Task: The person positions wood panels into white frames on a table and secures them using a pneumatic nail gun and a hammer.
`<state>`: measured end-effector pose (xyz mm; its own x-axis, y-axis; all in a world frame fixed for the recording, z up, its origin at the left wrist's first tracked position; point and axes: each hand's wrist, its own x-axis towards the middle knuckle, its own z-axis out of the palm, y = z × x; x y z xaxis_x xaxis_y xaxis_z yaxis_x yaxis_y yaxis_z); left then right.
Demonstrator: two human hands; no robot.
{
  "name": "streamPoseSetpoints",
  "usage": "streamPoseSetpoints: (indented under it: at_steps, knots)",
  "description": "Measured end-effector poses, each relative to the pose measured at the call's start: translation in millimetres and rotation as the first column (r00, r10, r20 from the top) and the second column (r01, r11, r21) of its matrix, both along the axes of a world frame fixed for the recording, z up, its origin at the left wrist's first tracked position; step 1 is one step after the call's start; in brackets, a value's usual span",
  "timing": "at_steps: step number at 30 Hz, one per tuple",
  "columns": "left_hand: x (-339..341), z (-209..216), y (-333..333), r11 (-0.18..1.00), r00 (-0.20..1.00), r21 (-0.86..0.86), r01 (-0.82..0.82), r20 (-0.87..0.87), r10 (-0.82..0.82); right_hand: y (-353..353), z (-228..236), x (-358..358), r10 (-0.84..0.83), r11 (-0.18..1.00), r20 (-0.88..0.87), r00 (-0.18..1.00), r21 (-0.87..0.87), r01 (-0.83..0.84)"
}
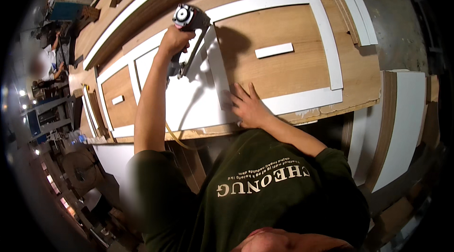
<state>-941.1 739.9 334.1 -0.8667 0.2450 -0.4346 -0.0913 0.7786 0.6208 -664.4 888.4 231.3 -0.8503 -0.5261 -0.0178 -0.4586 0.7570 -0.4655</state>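
My left hand [175, 40] grips the handle of a nail gun [195, 18], with its round-capped head at the top and its long magazine slanting down. It is held over a white panel [189, 108], beside a white upright board [216, 70] standing on edge across the work. Near the front end of that board, my right hand [250, 108] lies with its fingers spread, fingertips at the board's foot. A yellow air hose [177, 139] hangs over the table's front edge. Whether the gun's nose touches the work I cannot tell.
White strips form a frame [326, 39] on the wooden tabletop [359, 77], around a short white block [274, 50]. Another white frame [106, 96] lies left. Long boards [142, 8] run along the back. Stacked panels [397, 129] stand right. Another person [49, 60] is far left.
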Motion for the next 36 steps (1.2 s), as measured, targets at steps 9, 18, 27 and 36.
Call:
streamPoseSetpoints:
  at_steps: [9,18,27,36]
  knots:
    - [3.1,5.9,-2.2,1.0,0.996,0.027,-0.013,0.086,0.011,-0.3,-16.1,0.5,-0.04,0.992,-0.021,0.999,-0.117,0.038]
    - [2.6,11.4,-4.1,0.992,0.98,0.08,-0.093,0.183,0.078,-8.8,-36.9,7.5,-0.123,0.98,-0.066,0.99,-0.168,0.11]
    - [-5.8,15.3,4.0,0.996,0.98,0.063,-0.069,0.191,0.056,-11.1,-41.8,3.6,-0.186,0.967,-0.124,0.975,-0.2,0.159]
    - [-5.2,15.2,3.7,0.997,0.98,0.045,-0.064,0.189,0.054,-12.2,-40.9,4.9,-0.188,0.965,-0.047,0.981,-0.196,0.176]
